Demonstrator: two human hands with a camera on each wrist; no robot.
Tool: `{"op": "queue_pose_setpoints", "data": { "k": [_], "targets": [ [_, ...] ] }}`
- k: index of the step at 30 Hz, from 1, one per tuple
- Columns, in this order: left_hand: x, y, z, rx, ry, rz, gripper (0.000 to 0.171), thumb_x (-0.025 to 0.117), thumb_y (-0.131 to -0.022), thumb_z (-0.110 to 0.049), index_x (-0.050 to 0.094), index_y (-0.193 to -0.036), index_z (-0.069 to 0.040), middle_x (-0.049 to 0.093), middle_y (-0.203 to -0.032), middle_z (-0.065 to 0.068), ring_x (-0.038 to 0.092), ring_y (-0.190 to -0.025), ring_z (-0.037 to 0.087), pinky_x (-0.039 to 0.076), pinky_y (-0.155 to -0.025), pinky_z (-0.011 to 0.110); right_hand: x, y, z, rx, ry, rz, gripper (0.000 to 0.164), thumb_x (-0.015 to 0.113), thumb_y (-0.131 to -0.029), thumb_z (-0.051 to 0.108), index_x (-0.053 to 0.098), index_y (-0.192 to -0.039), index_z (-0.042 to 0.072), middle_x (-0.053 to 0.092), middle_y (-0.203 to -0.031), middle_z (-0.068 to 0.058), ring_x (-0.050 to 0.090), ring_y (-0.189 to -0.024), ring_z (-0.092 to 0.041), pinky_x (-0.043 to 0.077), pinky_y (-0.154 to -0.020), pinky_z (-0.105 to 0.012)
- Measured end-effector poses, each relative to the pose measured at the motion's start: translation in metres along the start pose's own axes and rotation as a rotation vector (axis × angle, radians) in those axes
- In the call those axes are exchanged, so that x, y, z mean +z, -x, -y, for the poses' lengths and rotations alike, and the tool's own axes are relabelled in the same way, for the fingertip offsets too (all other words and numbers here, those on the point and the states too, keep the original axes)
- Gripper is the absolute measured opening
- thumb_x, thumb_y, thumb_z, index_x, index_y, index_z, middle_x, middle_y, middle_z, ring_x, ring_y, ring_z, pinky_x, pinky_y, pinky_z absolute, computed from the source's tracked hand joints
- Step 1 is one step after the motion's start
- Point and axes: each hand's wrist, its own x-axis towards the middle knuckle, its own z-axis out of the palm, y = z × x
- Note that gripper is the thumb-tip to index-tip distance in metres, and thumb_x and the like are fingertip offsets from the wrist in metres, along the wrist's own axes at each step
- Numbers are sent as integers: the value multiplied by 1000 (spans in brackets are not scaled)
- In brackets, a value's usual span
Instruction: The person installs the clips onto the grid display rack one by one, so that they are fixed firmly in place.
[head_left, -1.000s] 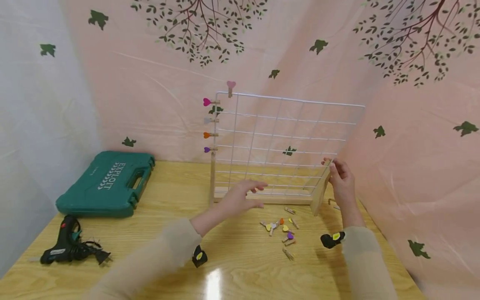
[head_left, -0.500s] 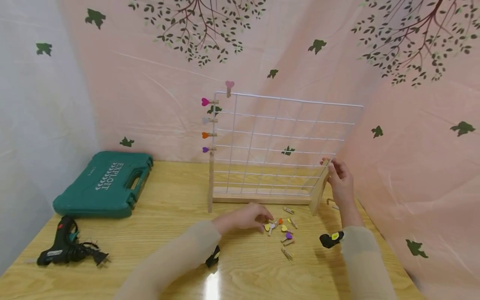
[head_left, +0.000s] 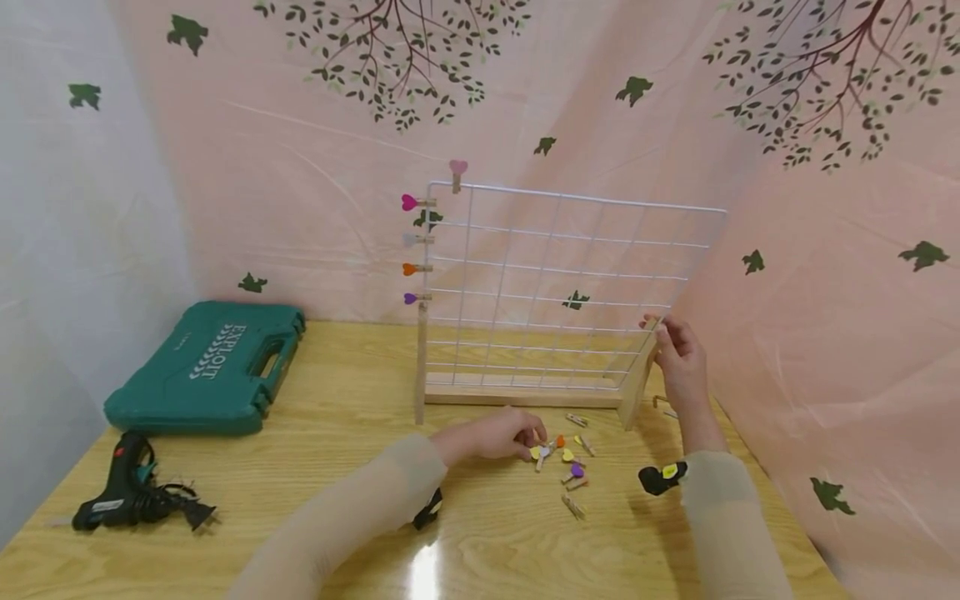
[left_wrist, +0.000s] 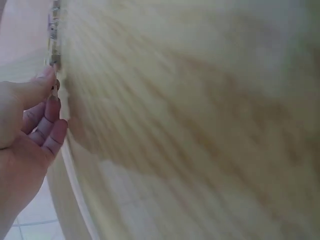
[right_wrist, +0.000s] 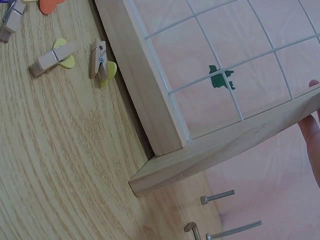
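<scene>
Several clothespins (head_left: 577,471) are lying toward the table's (head_left: 495,542) right edge, nearer the left hand (head_left: 501,434), whose fingertips are pinching one; the right hand (head_left: 684,358) is gripping the wooden leg (head_left: 638,382).

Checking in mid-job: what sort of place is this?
Probably a craft or assembly workspace, set before a printed backdrop. A glue gun and green EXPLOIT case rest on the wood-grain table, with a wire grid rack that has heart-topped clothespins clipped to it.

Right wrist view cuts off right hand (right_wrist: 313,142); orange heart (right_wrist: 50,5) too
</scene>
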Motion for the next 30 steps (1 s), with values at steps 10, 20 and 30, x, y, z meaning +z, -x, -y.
{"op": "queue_pose_setpoints", "data": {
  "k": [10, 20, 30],
  "targets": [
    [-33, 19, -23, -23, -1, -127, 17, 58, -87, -15, 63, -103, -13, 56, -83, -8, 50, -74, 2, 44, -62, 14, -1, -1, -5, -8, -9, -3, 34, 44, -92, 2, 36, -118, -17, 54, -118, -18, 55, -105, -20, 53, -74, -25],
    [-92, 35, -53, -60, 199, -291, 3, 60, -85, -15, 61, -86, -12, 59, -75, -7, 54, -68, 6, 48, -59, 18, -1, -1, -4, -29, -59, 16, 32, 42, -91, -2, 35, -118, -18, 56, -115, -16, 55, -106, -22, 53, -75, -26],
    [-63, 27, -21, -70, 13, -192, 9, 65, -82, -12, 64, -91, -11, 63, -85, -2, 53, -71, 4, 45, -64, 15, -1, -1, -2, -6, -12, -14, 36, 45, -91, 1, 34, -119, -18, 55, -116, -17, 54, -106, -23, 53, -71, -24]
  ]
}}
